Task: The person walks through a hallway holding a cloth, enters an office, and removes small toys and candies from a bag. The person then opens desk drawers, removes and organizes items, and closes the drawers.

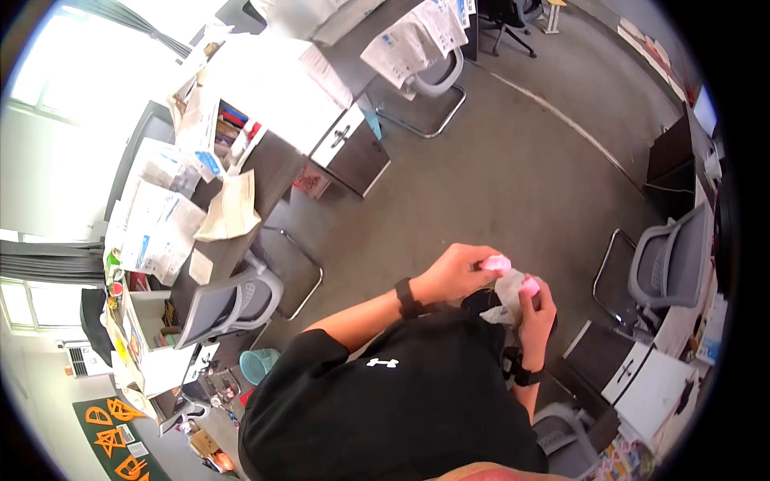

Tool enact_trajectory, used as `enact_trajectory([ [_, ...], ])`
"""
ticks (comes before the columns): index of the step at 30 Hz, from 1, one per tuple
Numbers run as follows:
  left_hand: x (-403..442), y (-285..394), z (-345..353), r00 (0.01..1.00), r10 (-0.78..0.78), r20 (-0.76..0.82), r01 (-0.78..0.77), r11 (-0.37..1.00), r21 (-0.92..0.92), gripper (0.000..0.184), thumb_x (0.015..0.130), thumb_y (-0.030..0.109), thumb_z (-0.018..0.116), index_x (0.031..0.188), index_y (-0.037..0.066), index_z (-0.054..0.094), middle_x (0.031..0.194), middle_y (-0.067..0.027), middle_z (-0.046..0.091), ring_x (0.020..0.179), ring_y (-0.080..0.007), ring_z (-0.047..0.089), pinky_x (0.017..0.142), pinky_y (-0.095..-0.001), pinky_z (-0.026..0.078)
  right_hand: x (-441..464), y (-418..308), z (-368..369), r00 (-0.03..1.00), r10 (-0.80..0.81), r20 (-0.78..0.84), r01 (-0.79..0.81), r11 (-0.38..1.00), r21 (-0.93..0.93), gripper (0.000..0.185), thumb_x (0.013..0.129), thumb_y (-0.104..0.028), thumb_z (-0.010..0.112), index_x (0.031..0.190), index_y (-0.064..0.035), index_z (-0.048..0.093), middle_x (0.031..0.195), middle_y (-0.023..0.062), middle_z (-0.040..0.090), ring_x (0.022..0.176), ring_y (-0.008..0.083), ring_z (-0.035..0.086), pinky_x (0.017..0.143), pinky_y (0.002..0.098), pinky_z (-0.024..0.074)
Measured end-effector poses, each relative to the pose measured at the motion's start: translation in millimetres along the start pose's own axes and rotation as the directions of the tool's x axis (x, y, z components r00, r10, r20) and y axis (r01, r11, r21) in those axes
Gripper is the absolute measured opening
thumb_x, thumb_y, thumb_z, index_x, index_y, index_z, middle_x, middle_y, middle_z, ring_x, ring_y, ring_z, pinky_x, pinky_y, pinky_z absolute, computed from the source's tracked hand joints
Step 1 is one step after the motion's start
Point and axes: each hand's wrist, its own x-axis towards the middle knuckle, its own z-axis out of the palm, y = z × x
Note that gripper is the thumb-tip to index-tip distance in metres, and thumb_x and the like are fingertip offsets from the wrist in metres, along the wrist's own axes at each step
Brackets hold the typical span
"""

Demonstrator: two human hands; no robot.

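Observation:
My left hand (464,271), a dark band on its wrist, pinches a small glossy pink piece (496,263) between thumb and fingers. A second small pink piece (530,285) is at the fingertips of my right hand (536,314), which is closed and close beside the left. Between and just below the hands hangs a crumpled whitish, thin sheet or bag (508,295). Whether the two pink pieces belong to one object, I cannot tell. Both hands are held in front of my black shirt (385,409), above the floor.
Grey floor (449,176) stretches ahead. Left is a cluttered desk (277,164) with papers, a grey mesh chair (233,301) and a teal bin (258,365). A paper-draped chair (437,76) stands ahead. Another chair (670,260) and a white-fronted cabinet (642,377) stand right.

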Motion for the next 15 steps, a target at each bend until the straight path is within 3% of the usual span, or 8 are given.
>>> enact_trajectory([
  [1, 21, -4, 3, 1.000, 0.001, -0.031, -0.002, 0.999, -0.039, 0.024, 0.091, 0.014, 0.075, 0.112, 0.002, 0.072, 0.087, -0.0134, 0.074, 0.073, -0.0194, 0.067, 0.072, -0.0328, 0.054, 18, 6, -4, 0.999, 0.026, -0.020, -0.026, 1.000, 0.011, 0.029, 0.093, -0.010, 0.071, 0.119, 0.0023, 0.068, 0.110, 0.0064, 0.069, 0.102, 0.0166, 0.063, 0.096, 0.0288, 0.0464],
  [6, 145, -19, 13, 0.999, -0.044, 0.003, 0.044, 0.999, -0.001, 0.024, 0.093, 0.016, 0.074, 0.111, 0.000, 0.072, 0.086, -0.0118, 0.073, 0.075, -0.0172, 0.067, 0.073, -0.0316, 0.054, 140, 29, -41, 0.986, 0.162, -0.030, -0.153, 0.970, 0.189, 0.029, 0.097, -0.012, 0.069, 0.121, 0.0041, 0.068, 0.109, 0.0048, 0.069, 0.100, 0.0117, 0.061, 0.092, 0.0270, 0.0474],
  [7, 172, -19, 18, 0.999, -0.044, -0.003, 0.044, 0.999, 0.020, 0.023, 0.094, 0.016, 0.073, 0.111, 0.000, 0.072, 0.086, -0.0114, 0.073, 0.076, -0.0169, 0.067, 0.074, -0.0314, 0.054, 169, 32, -51, 0.990, 0.139, -0.032, -0.132, 0.977, 0.169, 0.029, 0.097, -0.011, 0.069, 0.121, 0.0039, 0.068, 0.108, 0.0047, 0.069, 0.100, 0.0116, 0.061, 0.092, 0.0269, 0.0475],
  [8, 202, -18, 20, 0.996, -0.084, -0.008, 0.084, 0.996, 0.026, 0.026, 0.095, 0.016, 0.074, 0.116, 0.001, 0.072, 0.097, -0.0105, 0.076, 0.086, -0.0131, 0.069, 0.080, -0.0293, 0.055, 202, 34, -59, 0.993, 0.115, -0.033, -0.109, 0.983, 0.151, 0.029, 0.097, -0.011, 0.069, 0.121, 0.0037, 0.068, 0.108, 0.0047, 0.069, 0.099, 0.0115, 0.061, 0.092, 0.0268, 0.0475],
  [11, 290, -1, 30, 0.986, -0.162, -0.046, 0.161, 0.986, -0.036, 0.030, 0.095, 0.015, 0.074, 0.121, 0.002, 0.070, 0.104, -0.0112, 0.075, 0.089, -0.0128, 0.069, 0.083, -0.0284, 0.055, 296, 23, -90, 0.999, 0.047, -0.024, -0.044, 0.991, 0.129, 0.028, 0.094, -0.009, 0.070, 0.120, 0.0030, 0.069, 0.108, 0.0042, 0.068, 0.099, 0.0119, 0.061, 0.090, 0.0271, 0.0481],
  [13, 346, 7, 26, 0.995, -0.093, -0.019, 0.094, 0.994, 0.051, 0.035, 0.094, 0.015, 0.075, 0.126, 0.002, 0.067, 0.110, -0.0089, 0.075, 0.095, -0.0117, 0.069, 0.086, -0.0288, 0.055, 362, 10, -114, 0.999, -0.045, -0.003, 0.045, 0.992, 0.122, 0.028, 0.093, -0.008, 0.070, 0.119, 0.0029, 0.070, 0.108, 0.0040, 0.068, 0.098, 0.0122, 0.061, 0.089, 0.0277, 0.0485],
  [14, 370, 8, 27, 0.999, -0.048, -0.015, 0.049, 0.995, 0.085, 0.036, 0.094, 0.015, 0.075, 0.126, 0.002, 0.067, 0.110, -0.0080, 0.075, 0.096, -0.0113, 0.068, 0.086, -0.0290, 0.055, 388, -9, -122, 1.000, -0.014, -0.005, 0.014, 0.984, 0.180, 0.027, 0.091, -0.005, 0.070, 0.118, 0.0029, 0.070, 0.108, 0.0050, 0.069, 0.096, 0.0133, 0.061, 0.088, 0.0279, 0.0486],
  [15, 398, 9, 29, 1.000, 0.005, -0.013, -0.004, 0.994, 0.112, 0.036, 0.094, 0.015, 0.076, 0.126, 0.002, 0.067, 0.110, -0.0070, 0.075, 0.096, -0.0108, 0.068, 0.087, -0.0291, 0.055, 419, -15, -133, 0.995, -0.085, -0.045, 0.088, 0.994, 0.071, 0.026, 0.091, -0.003, 0.070, 0.116, 0.0030, 0.071, 0.106, 0.0066, 0.069, 0.093, 0.0137, 0.061, 0.086, 0.0267, 0.0482],
])
